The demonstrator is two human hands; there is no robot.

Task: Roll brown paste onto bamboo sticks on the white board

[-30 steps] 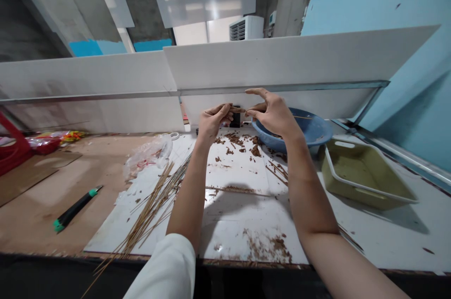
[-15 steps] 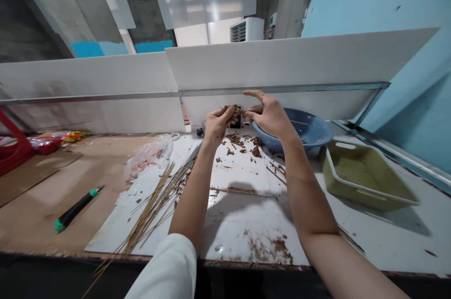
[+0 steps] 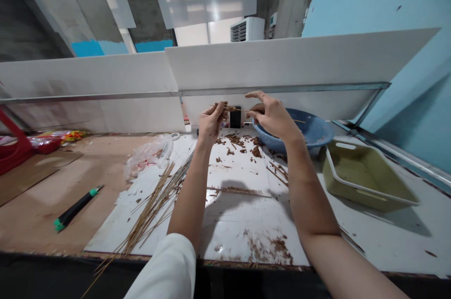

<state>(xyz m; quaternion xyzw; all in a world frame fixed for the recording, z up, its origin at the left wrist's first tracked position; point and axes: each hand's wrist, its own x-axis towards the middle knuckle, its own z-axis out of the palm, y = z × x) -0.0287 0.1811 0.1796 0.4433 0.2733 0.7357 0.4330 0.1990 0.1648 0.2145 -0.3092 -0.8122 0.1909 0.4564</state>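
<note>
- Well, your left hand is clenched in a pinch on a thin bamboo splint, and a lump of brown paste sits on the splint just past your fingertips.
- Your right hand is half open beside the splint. You can't tell from this view whether it grips the splint or only lies close to it.
- Squeezing or twisting too hard could crack the lump of brown paste or snap the thin bamboo splint. A slack pinch could let either one drop.
- Brown crumbs lie scattered on a white board below your hands, so anything dropped would land among them and be harder to pick out.
- A blue plastic basin sits just past your right hand. Pulling that hand back sharply could knock its rim.
- A loose bundle of bamboo sticks lies by your left forearm, with ends running past the front edge of the desk. A careless brush could scatter them.
- A green-ended utility knife lies well left on the desk. Reaching across for it could drag your arm through the sticks.
</note>
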